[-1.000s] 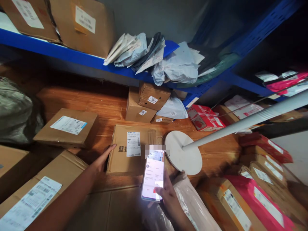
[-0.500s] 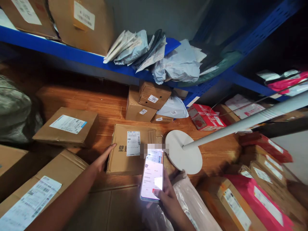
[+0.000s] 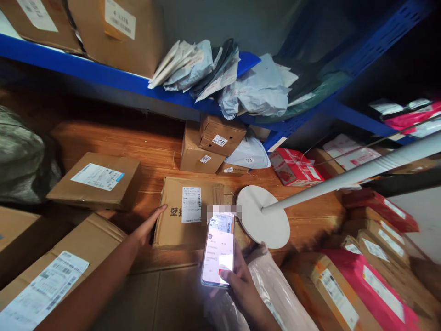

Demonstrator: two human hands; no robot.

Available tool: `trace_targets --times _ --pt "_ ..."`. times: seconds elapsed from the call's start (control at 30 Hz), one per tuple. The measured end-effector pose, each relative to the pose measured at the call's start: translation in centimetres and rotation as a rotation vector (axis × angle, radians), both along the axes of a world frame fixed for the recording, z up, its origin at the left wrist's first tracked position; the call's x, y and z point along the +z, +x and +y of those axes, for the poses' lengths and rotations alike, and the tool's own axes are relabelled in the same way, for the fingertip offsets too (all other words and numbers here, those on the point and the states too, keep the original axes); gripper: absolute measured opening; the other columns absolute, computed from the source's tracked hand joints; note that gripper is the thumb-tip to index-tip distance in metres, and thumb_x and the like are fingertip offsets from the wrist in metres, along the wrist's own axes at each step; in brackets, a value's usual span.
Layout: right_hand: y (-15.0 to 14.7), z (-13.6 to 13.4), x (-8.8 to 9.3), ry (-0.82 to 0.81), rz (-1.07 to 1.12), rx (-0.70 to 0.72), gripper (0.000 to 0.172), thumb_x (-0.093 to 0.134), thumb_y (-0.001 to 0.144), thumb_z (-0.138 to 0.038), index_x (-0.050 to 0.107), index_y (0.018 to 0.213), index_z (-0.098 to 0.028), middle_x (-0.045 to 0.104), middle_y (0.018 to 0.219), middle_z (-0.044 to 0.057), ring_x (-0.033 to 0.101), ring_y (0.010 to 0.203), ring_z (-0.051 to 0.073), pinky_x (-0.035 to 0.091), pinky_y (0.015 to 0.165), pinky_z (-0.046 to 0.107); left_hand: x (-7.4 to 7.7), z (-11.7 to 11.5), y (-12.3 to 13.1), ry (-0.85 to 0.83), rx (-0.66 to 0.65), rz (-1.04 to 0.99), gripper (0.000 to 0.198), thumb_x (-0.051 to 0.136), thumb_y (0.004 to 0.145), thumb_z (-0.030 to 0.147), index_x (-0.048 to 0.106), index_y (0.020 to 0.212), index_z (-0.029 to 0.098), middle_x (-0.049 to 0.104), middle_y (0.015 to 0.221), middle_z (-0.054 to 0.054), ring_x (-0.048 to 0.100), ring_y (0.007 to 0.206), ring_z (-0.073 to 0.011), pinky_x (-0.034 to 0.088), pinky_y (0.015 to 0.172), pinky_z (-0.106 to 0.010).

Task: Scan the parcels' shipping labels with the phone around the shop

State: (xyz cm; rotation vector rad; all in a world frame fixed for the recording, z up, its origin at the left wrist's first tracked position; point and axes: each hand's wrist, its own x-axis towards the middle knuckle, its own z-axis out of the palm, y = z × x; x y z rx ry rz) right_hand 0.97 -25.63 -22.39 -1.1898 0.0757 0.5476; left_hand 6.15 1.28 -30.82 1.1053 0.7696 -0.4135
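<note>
Phone (image 3: 217, 262) clamped in right hand (image 3: 243, 278), lit screen up, thumb on its lower edge. Left hand (image 3: 144, 230) at left edge of flat carton (image 3: 172, 235), index fingertip touching it; other fingers hidden, can't tell if they're pinching. Carton lies on wood-grain surface (image 3: 151, 148) just beyond phone, label (image 3: 191, 204) up. White round base (image 3: 250, 225) right of carton. Farther: stacked boxes (image 3: 211, 149), then blue shelf (image 3: 103, 69) with mailers (image 3: 263, 89).
</note>
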Motion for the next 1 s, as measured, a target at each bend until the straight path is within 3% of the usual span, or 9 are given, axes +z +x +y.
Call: trace_targets --times 0.2,0.37,0.6,0.8,1.0 --pt "0.00 0.03 0.05 -0.024 0.015 -0.004 0.093 0.075 0.070 -0.025 0.019 0.145 -0.030 0.070 0.098 0.006 0.069 0.071 0.023 0.061 0.050 0.035 0.05 0.00 0.01 0.014 -0.002 0.020 0.053 0.053 0.073 0.065 0.061 0.110 0.027 0.070 0.114 -0.006 0.055 0.121 -0.0266 0.038 0.108 -0.042" --pt "0.08 0.03 -0.07 -0.017 0.007 0.020 0.087 0.074 0.071 -0.027 0.025 0.143 -0.027 0.070 0.097 0.007 0.069 0.075 0.025 0.060 0.050 0.035 -0.30 0.04 0.02 -0.007 -0.003 0.034 0.061 0.057 0.067 0.070 0.062 0.110 0.027 0.071 0.110 -0.008 0.061 0.112 -0.0290 0.048 0.097 -0.042" --pt "0.06 -0.06 -0.32 -0.015 -0.001 0.024 0.086 0.075 0.070 -0.030 0.028 0.142 -0.028 0.069 0.102 0.008 0.068 0.077 0.024 0.061 0.051 0.035 -0.60 0.22 -0.02 -0.051 -0.034 0.047 0.073 0.059 0.062 0.074 0.059 0.116 0.026 0.068 0.116 -0.008 0.063 0.108 -0.0297 0.053 0.090 -0.043" --pt "0.07 -0.01 -0.15 -0.008 0.003 0.029 0.087 0.075 0.070 -0.028 0.026 0.142 -0.030 0.069 0.104 0.008 0.068 0.075 0.024 0.061 0.051 0.035 -0.50 0.08 0.02 -0.007 -0.031 0.008 0.062 0.052 0.073 0.069 0.059 0.116 0.025 0.071 0.112 -0.007 0.056 0.119 -0.0268 0.045 0.102 -0.040" --pt "0.09 -0.08 -0.24 -0.011 -0.008 0.048 0.086 0.074 0.072 -0.031 0.026 0.142 -0.029 0.069 0.104 0.008 0.068 0.076 0.023 0.060 0.052 0.034 -0.54 0.17 0.06 -0.018 -0.029 -0.001 0.060 0.052 0.074 0.067 0.058 0.117 0.025 0.069 0.116 -0.007 0.052 0.125 -0.0248 0.036 0.110 -0.039"
